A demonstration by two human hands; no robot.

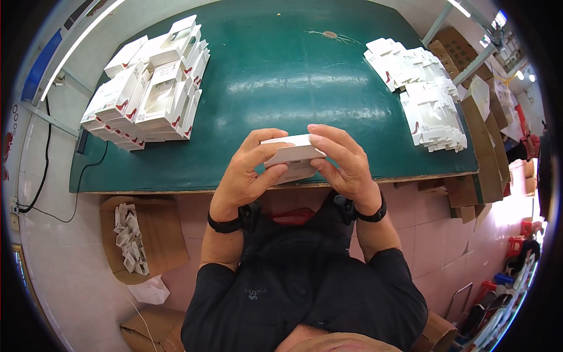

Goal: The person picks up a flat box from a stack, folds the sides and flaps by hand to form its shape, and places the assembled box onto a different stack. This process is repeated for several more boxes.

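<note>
Stacks of assembled white window boxes (149, 82) sit far left on the green table (275, 76). Near the table's near edge, my left hand (246, 170) and right hand (346, 161) both curl closed around one small white carton (291, 154), held between them. Flat white carton blanks (422, 88) lie piled far right.

A small white box (293, 155) is held up in the air, just over the near edge of the green bench (281, 88). It is made of thin card and looks flat and long. It is tilted a bit, with its top face up and a side flap hanging down below. The left hand (249, 170) grips its left end. The right hand (343, 161) grips its right end, fingers over the top.
</note>
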